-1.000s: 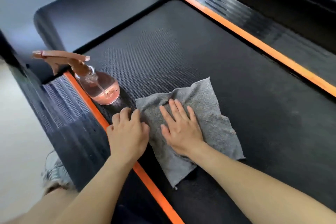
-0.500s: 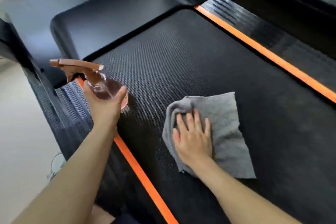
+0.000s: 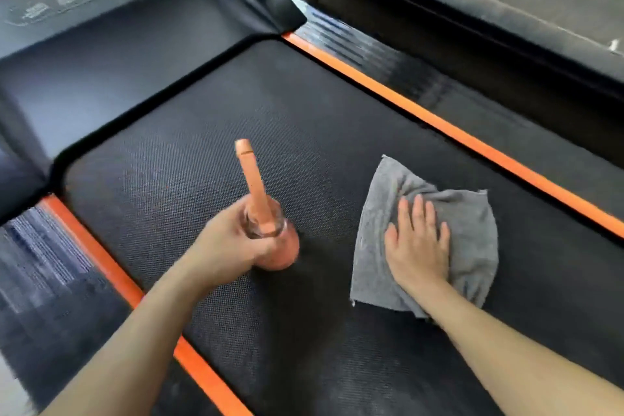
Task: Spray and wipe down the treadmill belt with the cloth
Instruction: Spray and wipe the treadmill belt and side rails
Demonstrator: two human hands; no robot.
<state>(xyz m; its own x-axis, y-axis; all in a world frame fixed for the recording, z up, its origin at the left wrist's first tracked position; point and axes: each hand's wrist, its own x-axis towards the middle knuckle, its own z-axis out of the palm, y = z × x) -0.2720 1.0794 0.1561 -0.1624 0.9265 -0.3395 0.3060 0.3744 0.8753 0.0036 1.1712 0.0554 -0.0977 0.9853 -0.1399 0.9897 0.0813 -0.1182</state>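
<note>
Head view: orange strips (image 3: pixel 472 142) beside belt (image 3: pixel 304 105); bottle (image 3: pixel 257 187) mid-belt

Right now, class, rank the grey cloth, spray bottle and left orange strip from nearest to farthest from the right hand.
1. Grey cloth: under the right hand.
2. Spray bottle: leftward, in the left hand.
3. Left orange strip: left edge of the belt.

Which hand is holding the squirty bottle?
The left hand: its fingers curl round the pink spray bottle. The right hand lies flat on the grey cloth.
</note>
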